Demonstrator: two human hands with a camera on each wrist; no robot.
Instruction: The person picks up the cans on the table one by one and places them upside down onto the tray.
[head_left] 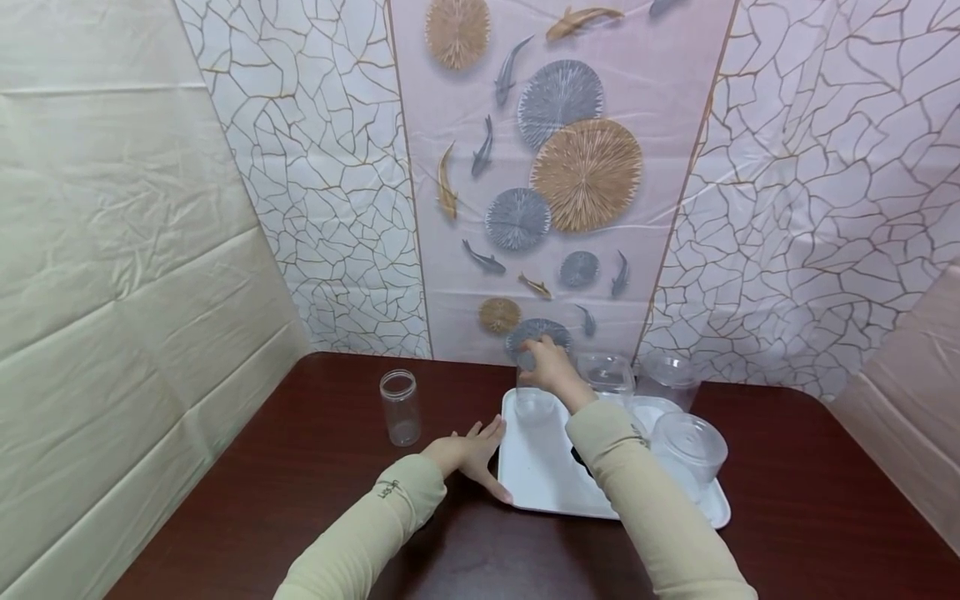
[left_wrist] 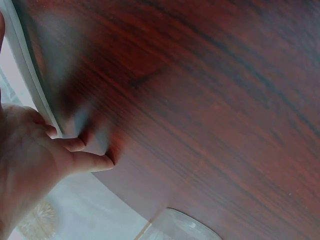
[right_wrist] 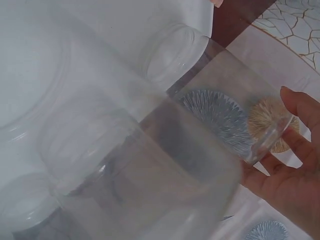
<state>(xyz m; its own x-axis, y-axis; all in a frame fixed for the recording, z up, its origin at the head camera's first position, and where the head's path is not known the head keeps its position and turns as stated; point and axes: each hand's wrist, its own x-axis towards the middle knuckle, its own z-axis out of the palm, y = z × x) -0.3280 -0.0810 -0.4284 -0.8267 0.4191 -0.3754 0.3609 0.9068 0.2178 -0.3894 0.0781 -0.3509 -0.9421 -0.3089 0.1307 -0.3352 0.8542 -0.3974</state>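
Observation:
My right hand [head_left: 553, 371] grips the upper end of a clear plastic jar [head_left: 536, 408] at the back left corner of a white tray [head_left: 547, 475]. In the right wrist view, thumb and fingers curl round one end of this jar [right_wrist: 225, 95], while its ringed end is toward the tray. My left hand [head_left: 477, 456] touches the tray's left edge with fingers spread, thumb near the front corner. The left wrist view shows that hand [left_wrist: 30, 155] with straight fingers beside the tray rim [left_wrist: 32, 60]. Left of it, another clear jar [head_left: 401, 408] stands on the table.
Several clear containers share the tray: a squarish one [head_left: 606, 375] at the back, a tall one [head_left: 670, 379] at the back right, and a wide round one [head_left: 690, 446] at the right. Behind the dark wooden table [head_left: 300, 500] hangs a patterned cloth [head_left: 352, 208].

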